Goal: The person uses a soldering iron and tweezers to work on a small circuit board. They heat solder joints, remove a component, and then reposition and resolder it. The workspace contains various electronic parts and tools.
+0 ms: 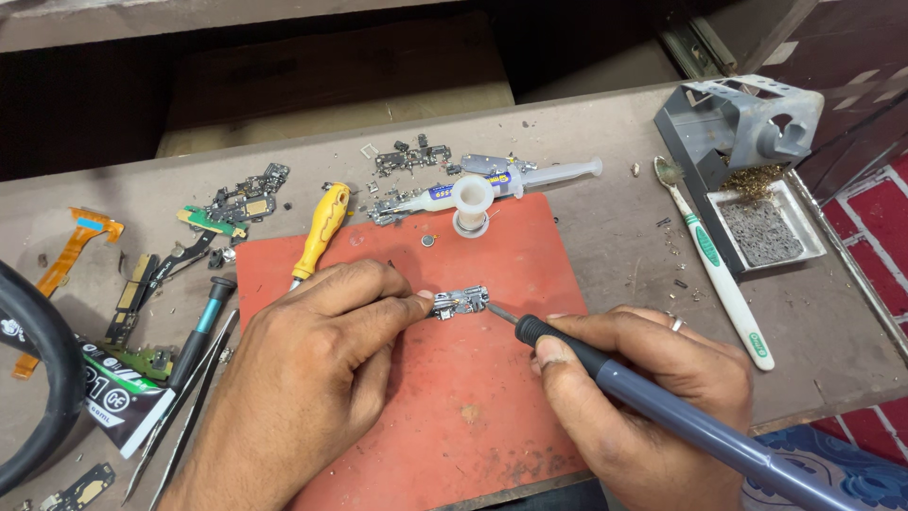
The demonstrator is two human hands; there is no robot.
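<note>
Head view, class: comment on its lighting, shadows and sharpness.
Head view: light is soft and even; the left hand and right hand cast faint shadows on the red mat; the small circuit board is sharp; the drawer recess behind is dark.

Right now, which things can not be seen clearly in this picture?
Head view only:
- Small circuit board: partly hidden by the left hand; its parts are too small to tell.
- Soldering iron: rear end cut off by the bottom edge; the right hand covers the grip.
- Black cable: cut off by the left edge.

Even soft light, perhaps slight edge-blur.
</note>
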